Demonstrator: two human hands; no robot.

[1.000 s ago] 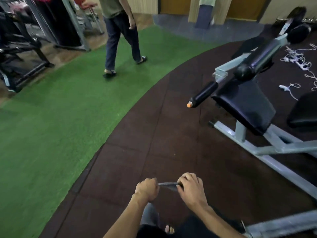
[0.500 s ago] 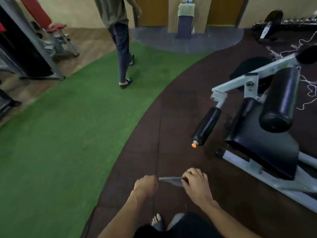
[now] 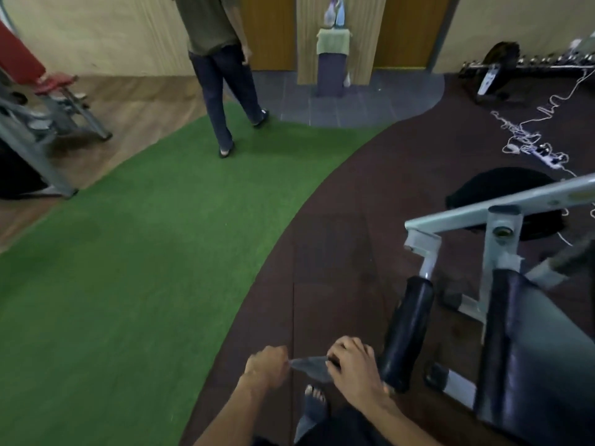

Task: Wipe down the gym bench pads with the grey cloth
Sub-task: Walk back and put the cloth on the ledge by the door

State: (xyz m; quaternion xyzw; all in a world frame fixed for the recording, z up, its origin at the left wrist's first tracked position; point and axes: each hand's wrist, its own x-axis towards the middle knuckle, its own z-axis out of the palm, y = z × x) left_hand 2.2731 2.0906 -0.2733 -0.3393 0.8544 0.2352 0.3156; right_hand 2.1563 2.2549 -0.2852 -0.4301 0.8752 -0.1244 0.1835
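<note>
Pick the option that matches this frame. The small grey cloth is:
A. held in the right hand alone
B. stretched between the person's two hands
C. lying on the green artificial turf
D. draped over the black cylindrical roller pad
B: the small grey cloth spans the gap between the left hand and right hand, each gripping one end, beside the black cylindrical roller pad and not touching it.

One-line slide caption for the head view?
Both hands, left and right, stretch the grey cloth beside the black roller pad of a gym bench.
</note>
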